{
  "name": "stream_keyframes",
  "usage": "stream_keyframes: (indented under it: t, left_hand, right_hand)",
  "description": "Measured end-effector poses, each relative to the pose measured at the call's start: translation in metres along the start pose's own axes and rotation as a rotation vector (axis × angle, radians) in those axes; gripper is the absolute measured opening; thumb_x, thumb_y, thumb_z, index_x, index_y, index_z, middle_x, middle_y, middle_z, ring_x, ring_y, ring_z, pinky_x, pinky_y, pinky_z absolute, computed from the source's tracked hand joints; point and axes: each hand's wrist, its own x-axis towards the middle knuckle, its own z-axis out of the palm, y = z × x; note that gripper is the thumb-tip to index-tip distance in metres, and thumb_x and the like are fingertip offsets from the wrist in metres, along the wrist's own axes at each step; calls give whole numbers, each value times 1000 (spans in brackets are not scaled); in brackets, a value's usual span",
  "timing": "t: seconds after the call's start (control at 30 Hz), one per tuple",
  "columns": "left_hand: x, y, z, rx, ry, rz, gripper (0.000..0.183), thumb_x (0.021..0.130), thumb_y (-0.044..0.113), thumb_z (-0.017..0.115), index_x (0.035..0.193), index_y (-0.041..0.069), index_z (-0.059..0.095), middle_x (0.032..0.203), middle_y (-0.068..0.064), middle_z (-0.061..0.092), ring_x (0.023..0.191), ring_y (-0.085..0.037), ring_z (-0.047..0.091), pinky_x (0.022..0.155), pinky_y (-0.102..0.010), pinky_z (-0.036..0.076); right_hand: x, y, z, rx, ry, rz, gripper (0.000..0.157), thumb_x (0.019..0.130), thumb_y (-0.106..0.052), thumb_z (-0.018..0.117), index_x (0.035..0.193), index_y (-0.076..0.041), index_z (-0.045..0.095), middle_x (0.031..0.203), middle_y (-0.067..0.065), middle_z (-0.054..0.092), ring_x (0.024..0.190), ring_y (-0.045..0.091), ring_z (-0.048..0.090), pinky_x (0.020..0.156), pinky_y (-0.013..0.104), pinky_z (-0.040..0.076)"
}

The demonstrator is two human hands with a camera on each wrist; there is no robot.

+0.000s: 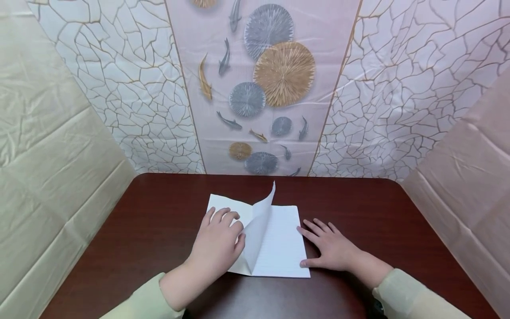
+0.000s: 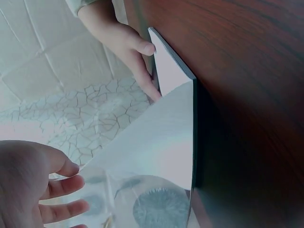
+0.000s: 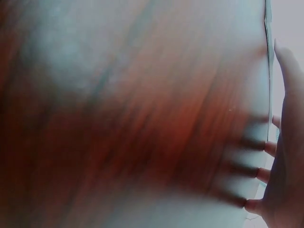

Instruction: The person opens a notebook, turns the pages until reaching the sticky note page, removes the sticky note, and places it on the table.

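Two hands flank an open notebook [image 1: 283,243] in my head view, on the dark table [image 1: 159,230]. The right hand [image 1: 330,249] is spread wide, thumb and index fingertip at the notebook's right edge, perhaps to keep it from sliding. The left hand [image 1: 217,241] hovers over the left side, fingers parted and loosely bent; a lifted page [image 1: 259,230] curls up from the fold beside it. From the left wrist I see that thumb by the lifted page's edge; whether they touch, I cannot tell. On my right wrist view, fingertips meet the table, probably for support.
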Motion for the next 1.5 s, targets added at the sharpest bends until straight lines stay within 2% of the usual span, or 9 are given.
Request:
stream_keyframes:
  t: [0.13,0.37,0.77,1.17,1.5]
  left_hand:
    - [-7,-4,-4,14,16,-10,8,87,23,66,83,18,71,111,-2,66,119,-29,55,107,-57,34]
    - [-16,-13,-7,14,-7,-55,10,89,23,65,82,19,71,112,-2,65,120,-31,54,110,-57,30]
    - [-34,-25,-10,-27,20,-146,13,84,18,69,72,20,64,111,-6,66,120,-33,54,109,-58,29]
    - [-54,-34,-8,-32,-80,-270,14,87,20,68,73,19,66,108,-4,67,112,-33,57,104,-63,33]
    - [-64,-42,-7,-28,-186,-319,22,85,22,70,66,20,60,101,-5,64,107,-36,56,101,-66,34]
  right_hand:
    - [0,0,0,4,-10,2,100,78,-88,42,155,-24,37,159,9,33,145,40,26,109,69,23]
    - [-1,0,-2,9,-13,7,100,77,-88,44,154,-24,38,158,9,34,145,40,27,109,68,24]
    - [-2,2,-3,24,-17,11,99,78,-86,48,154,-24,38,158,10,33,145,40,27,109,68,23]
    - [-1,1,-2,37,-31,24,100,76,-87,49,155,-26,37,159,8,32,146,39,25,110,68,22]
    - [-2,0,-7,54,-52,32,101,76,-87,48,155,-26,36,160,8,29,146,39,23,110,69,20]
